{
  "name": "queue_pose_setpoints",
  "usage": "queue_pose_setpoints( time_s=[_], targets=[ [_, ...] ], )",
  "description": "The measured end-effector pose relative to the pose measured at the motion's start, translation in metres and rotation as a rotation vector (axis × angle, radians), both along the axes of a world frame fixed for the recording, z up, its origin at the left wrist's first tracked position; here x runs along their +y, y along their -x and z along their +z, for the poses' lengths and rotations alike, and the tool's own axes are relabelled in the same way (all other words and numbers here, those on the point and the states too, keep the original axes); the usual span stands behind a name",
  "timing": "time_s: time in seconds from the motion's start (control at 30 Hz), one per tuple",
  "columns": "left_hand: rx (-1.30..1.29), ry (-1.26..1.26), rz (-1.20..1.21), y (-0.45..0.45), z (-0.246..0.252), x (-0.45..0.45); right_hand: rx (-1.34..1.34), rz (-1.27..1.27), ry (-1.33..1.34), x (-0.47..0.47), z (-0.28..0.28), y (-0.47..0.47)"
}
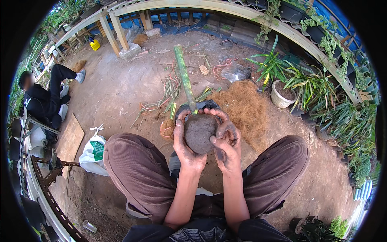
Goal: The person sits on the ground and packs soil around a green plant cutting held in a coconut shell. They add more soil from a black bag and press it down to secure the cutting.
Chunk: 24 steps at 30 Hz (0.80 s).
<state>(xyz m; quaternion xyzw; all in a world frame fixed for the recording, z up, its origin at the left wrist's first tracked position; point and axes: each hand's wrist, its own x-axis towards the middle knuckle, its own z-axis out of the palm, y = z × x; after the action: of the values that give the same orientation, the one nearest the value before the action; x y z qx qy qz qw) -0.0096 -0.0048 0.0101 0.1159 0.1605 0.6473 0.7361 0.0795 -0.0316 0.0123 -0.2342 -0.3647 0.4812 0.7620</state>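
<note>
Between my two hands sits a rounded ball of dark, damp soil (200, 133), held above the ground between my knees. My left hand (186, 148) cups its left side and underside. Against its right side rests my right hand (228, 143), thumb and fingers bent onto the surface. Both hands are smeared with mud. A green, mottled plant stem (183, 75) rises from the far side of the ball, where its base meets the soil. Behind my fingertips shows part of a black plastic container or bag (208, 104), mostly hidden.
Loose brown coconut fibre (246, 112) is heaped to the right, near a potted plant (282, 95). Left of my hands lies a fibre-wrapped ball (167, 129). A white sack (92, 158) stands by my left knee, beside a wooden board (70, 139). A person (48, 96) sits far left.
</note>
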Motion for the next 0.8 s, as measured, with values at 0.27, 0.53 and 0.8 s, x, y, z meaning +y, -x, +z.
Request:
queue_pose_setpoints(
  time_s=[0.27,0.53,0.8],
  targets=[
    [0.007,0.014,0.005,-0.0005,-0.0001,-0.0004,-0.015,-0.026,-0.055,0.0013,-0.0014,0.0013],
    [0.023,0.007,0.013,-0.0009,-0.002,-0.0011,-0.037,-0.03,0.013,-0.001,0.0025,0.0007],
    [-0.004,-0.025,0.004,-0.0006,-0.0014,-0.0016,-0.027,-0.044,-0.022,-0.0007,0.0011,0.0015]
  ],
)
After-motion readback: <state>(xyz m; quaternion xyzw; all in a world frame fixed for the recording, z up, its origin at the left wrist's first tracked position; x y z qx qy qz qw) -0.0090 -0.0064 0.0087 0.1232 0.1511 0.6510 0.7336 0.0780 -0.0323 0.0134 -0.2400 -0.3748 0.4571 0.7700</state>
